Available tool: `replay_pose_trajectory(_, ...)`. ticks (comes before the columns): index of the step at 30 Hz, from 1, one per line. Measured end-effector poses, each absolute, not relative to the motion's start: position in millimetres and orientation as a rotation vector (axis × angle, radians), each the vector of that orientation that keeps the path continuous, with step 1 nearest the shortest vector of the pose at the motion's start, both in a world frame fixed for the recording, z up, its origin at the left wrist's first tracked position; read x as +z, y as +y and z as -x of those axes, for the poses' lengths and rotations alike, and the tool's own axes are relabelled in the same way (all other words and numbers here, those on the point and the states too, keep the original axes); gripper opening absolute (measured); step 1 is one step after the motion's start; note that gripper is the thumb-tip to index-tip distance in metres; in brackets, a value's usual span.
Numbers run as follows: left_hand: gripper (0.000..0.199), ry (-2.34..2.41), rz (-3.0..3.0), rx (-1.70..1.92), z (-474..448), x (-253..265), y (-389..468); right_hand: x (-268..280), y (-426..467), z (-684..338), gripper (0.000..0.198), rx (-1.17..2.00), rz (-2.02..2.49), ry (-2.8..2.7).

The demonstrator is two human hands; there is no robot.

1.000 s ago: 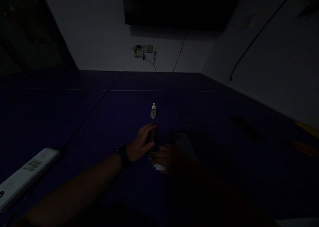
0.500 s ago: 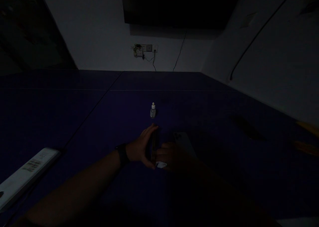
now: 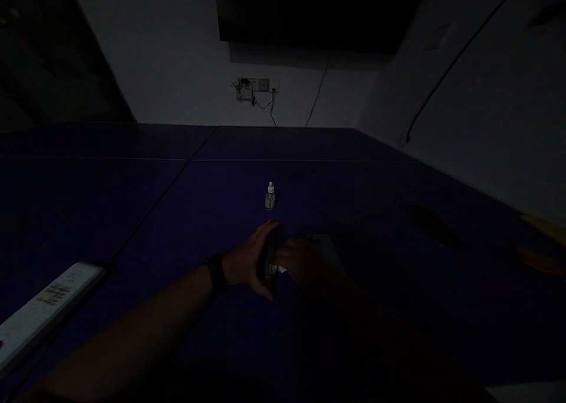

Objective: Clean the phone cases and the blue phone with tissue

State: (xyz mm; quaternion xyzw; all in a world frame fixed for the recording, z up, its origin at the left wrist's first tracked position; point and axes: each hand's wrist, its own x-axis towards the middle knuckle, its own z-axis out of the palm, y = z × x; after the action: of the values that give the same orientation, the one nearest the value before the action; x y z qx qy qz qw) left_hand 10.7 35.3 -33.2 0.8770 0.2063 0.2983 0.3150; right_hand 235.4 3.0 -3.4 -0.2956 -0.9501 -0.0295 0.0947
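Observation:
In the dim light my left hand (image 3: 247,261), with a black watch on its wrist, grips a slim dark object (image 3: 269,258) between the thumb and fingers at its two ends. The object stands narrow side toward me; its kind is too dark to make out. My right hand (image 3: 303,260) presses a crumpled white cloth or tissue (image 3: 282,269) against the object's right side, fingers closed. Partly behind the right hand lies a pale phone (image 3: 331,251), its camera lenses at the far end. A small clear bottle (image 3: 270,200) with a white cap stands upright beyond the hands.
A white power strip (image 3: 48,308) lies at the left on the dark blue surface (image 3: 145,243). Farther right are a dark flat item (image 3: 435,226) and dim orange and yellow items. Sockets (image 3: 254,87) with cords are on the wall below a large dark screen (image 3: 305,13).
My right hand has moved away from me along the slim object, taking the white cloth or tissue with it. My left hand keeps its hold almost unmoved.

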Motion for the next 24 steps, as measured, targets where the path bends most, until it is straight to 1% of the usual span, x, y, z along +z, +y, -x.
replay_pose_trajectory(7, 0.164, 0.565, -2.315, 0.765, -11.9, -34.1, 36.4, -6.5, 6.7, -235.0, 0.025, -0.045, 0.944, -2.805)
replay_pose_trajectory(19, 0.161, 0.608, -2.331, 0.754, -13.9, -31.3, 34.5, -15.4, -11.8, -239.4, 0.021, -0.023, 0.538, -2.923)
replay_pose_trajectory(24, 0.16, 0.588, -2.354, 0.743, -13.7, -28.3, 33.4, -12.9, -14.9, -240.3, 0.022, -0.07, 0.66, -2.897)
